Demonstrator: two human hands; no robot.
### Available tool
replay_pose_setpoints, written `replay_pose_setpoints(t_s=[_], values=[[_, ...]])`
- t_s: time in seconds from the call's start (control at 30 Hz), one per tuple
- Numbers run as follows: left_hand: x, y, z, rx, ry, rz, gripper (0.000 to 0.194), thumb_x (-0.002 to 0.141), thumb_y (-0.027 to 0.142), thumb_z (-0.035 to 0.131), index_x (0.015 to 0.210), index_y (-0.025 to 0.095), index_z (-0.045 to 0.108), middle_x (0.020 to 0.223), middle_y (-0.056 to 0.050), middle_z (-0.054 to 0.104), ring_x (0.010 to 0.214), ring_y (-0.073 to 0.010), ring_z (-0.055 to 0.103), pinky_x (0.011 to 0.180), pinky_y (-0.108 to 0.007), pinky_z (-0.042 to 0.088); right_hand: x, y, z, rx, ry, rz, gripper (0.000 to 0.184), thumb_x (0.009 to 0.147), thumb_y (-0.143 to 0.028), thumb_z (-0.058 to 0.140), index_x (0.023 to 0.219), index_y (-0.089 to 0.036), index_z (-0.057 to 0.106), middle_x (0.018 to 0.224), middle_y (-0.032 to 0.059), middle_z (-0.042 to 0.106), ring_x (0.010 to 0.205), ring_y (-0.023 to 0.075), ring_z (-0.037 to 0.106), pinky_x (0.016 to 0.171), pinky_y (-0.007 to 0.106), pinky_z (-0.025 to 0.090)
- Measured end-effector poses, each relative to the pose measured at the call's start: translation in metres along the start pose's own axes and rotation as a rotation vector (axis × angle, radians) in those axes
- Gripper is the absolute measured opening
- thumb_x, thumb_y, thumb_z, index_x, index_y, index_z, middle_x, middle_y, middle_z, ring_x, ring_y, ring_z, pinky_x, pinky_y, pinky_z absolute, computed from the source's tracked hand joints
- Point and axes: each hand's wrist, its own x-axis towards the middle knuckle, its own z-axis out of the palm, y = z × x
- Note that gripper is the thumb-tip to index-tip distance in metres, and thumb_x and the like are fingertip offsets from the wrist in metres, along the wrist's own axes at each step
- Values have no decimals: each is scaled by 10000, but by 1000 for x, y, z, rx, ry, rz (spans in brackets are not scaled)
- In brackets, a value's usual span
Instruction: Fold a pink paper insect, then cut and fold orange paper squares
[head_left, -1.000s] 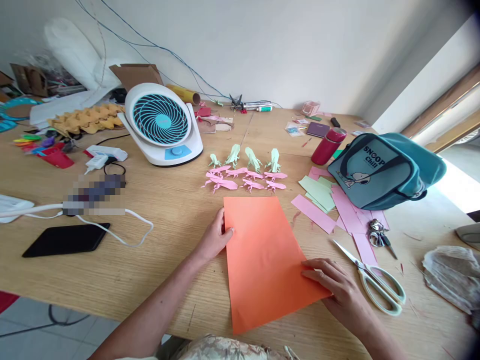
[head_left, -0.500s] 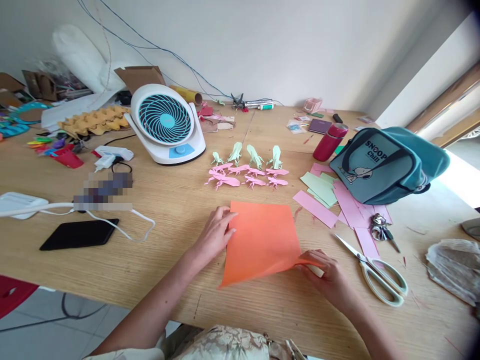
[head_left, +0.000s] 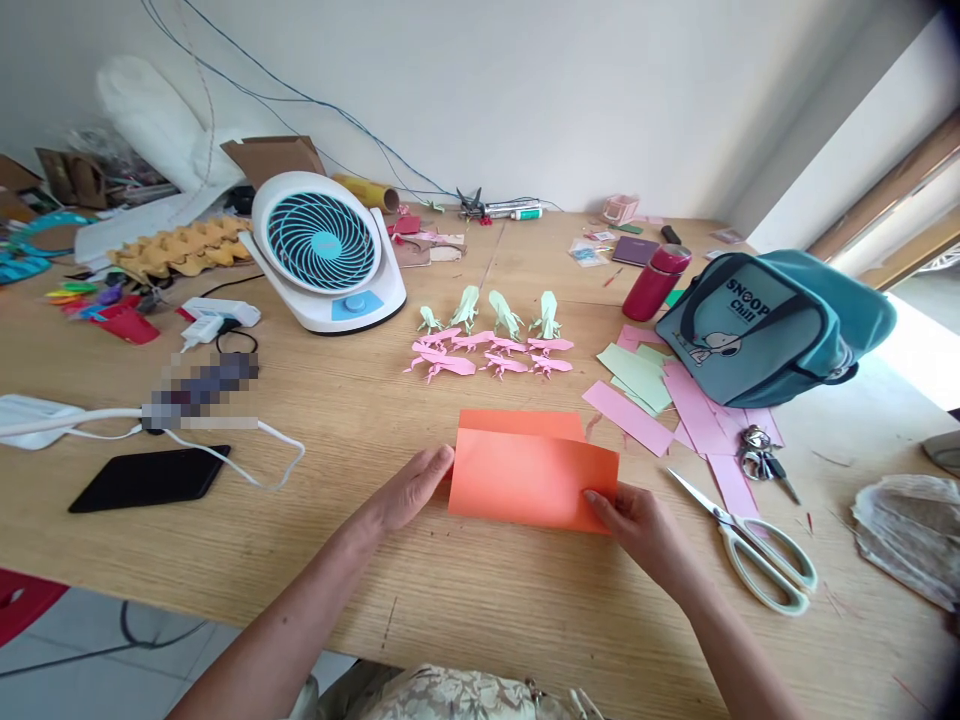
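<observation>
A sheet of orange paper point(head_left: 529, 480) is bent over on itself, its near part raised and laid toward the far edge, where a strip of the layer beneath shows. My left hand point(head_left: 415, 488) grips its left edge, thumb uppermost and the other fingers mostly hidden. At the right side, my right hand point(head_left: 637, 515) pinches the paper, with the thumb on its face and fingers behind. Beyond it stand several pink folded-paper insects point(head_left: 446, 362) and several pale green ones point(head_left: 505, 315). White-handled scissors point(head_left: 750, 545) lie spread to the right of my right hand.
Pink paper strips point(head_left: 628, 417) and green paper pieces point(head_left: 637, 375) lie at right, beside a teal bag point(head_left: 750, 325) and a red bottle point(head_left: 656, 282). Keys point(head_left: 757, 452) rest on the strips. At left are a fan point(head_left: 324, 250) and a black phone point(head_left: 150, 478).
The near edge of the orange paper has come up and over toward the far side. My left hand has moved down to its left edge; my right hand still holds the right side.
</observation>
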Motion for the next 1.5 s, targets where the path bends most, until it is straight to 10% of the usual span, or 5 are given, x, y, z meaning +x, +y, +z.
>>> replay_pose_setpoints(t_s=[0.27,0.7,1.5], values=[[39,9,-4,439,272,-16,323,823,468,641,983,189,662,977,-35,730,890,-201,660,772,-277,498,15,-6,-2,-100,-37,24,409,824,-539,523,589,-213,446,513,-47,369,492,103,304,457,252,205],[115,35,5,884,-132,18,493,933,598,438,1064,202,701,1106,-78,656,1097,-250,578,967,-334,410,61,-13,-9,-268,12,19,347,829,-435,481,595,-228,330,514,-53,363,502,112,330,481,257,207],[136,29,9,918,-36,-141,371,786,568,618,852,203,632,917,-46,703,834,-218,620,664,-282,408,73,-5,3,-444,185,93,267,944,-299,361,721,-228,489,609,20,574,582,175,538,527,273,255]])
